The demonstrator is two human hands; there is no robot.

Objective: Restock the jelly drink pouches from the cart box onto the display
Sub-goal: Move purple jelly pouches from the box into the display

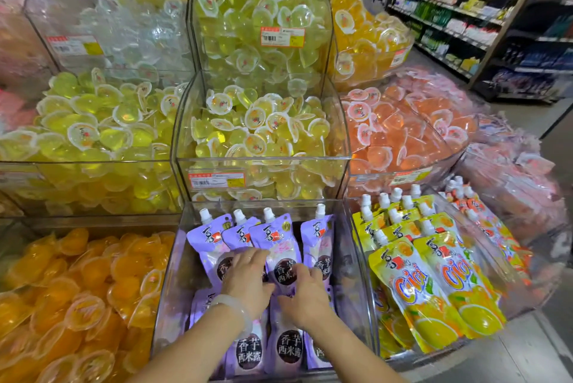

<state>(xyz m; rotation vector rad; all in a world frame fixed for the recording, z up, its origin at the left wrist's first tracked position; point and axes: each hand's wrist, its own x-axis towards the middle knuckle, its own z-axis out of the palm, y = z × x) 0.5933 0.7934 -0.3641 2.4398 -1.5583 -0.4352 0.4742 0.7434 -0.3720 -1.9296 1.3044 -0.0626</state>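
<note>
- Orange jelly cups [74, 286] heap in the bin at 8 o'clock; nothing there needs touching, so reach past them and keep the sleeve-free forearm clear of its acrylic edge.
- Purple jelly drink pouches [273, 243] fill the clear acrylic bin [173, 274] at 6 o'clock: 4 stand spout-up along the back, and a front row lies lower with the dark round labels facing out. The cart box is out of view, so I cannot tell how many remain to load.
- Left hand [246, 280], with a pale bangle [235, 309] at the wrist, lies palm-down and flat on the back row, fingers spread, pressing and not gripping.
- Right hand [305, 292] sits just beside it at 5 o'clock, fingers curled onto the middle pouch; whether it pinches that pouch or only pushes it, I cannot tell. The 2 hands are close together, nearly touching.
- Judged from this, the step is squaring the rows. Do it well by pushing the back row upright against the rear wall, spouts level, then sliding the front pouches forward so labels read straight.
- Press on the flat body, not the spout, since soft filled pouches will likely slump or slide sideways.
- Yellow citrus pouches [434, 283] fill the neighbouring bin at 3 o'clock; keep the right elbow off them.
</note>
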